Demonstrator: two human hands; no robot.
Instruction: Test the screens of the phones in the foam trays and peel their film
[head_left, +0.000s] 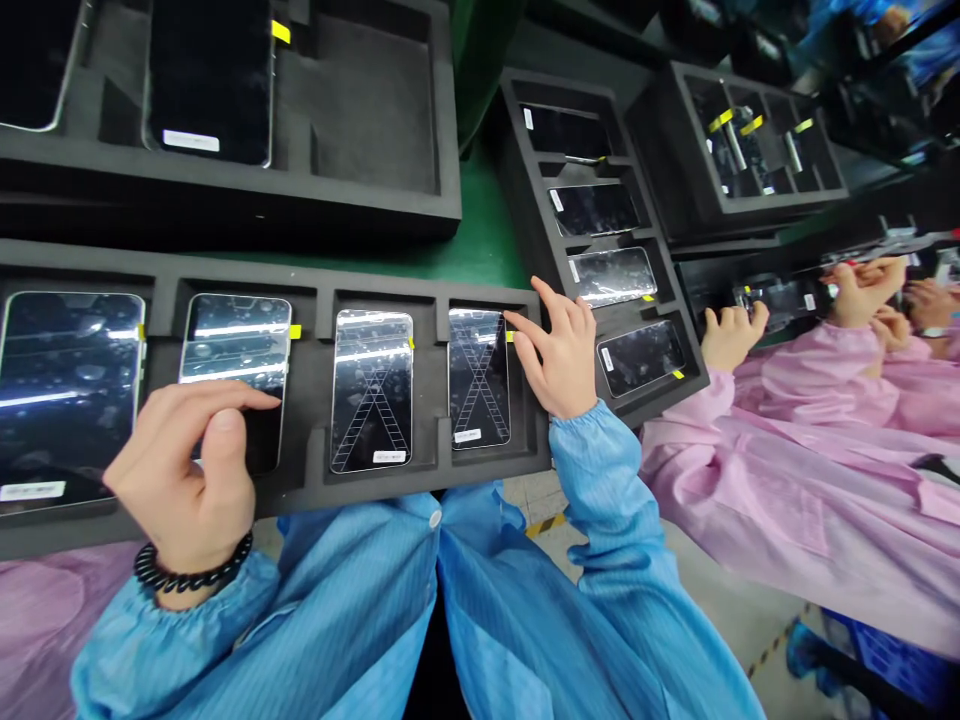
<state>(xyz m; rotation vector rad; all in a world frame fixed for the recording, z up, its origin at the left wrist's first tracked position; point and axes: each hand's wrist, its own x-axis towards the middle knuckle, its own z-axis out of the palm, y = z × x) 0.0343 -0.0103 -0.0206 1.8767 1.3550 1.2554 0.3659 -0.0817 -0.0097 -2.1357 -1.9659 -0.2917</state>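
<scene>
In front of me lies a black foam tray (300, 490) with smartphones in its compartments. Over the second smartphone from the left (236, 330), my left hand (187, 455) has its index finger stretched across the screen, other fingers curled, nothing held. My right hand (559, 350) is spread at the tray's right end, a fingertip by the top corner of the rightmost smartphone (480, 390). That phone and the smartphone beside it (373, 385) show white crossed ladder patterns. A larger-looking smartphone (71, 390) sits at far left, its screen dark with glare. Yellow tabs and white labels mark the phones.
Behind stands another foam tray (360, 190) with dark phones and one bare compartment. To the right are a tray of several phones (645, 400) and a stacked tray (780, 205). Co-workers in pink sleeves (787, 390) sit at the right, a co-worker's hand (731, 335) near the tray.
</scene>
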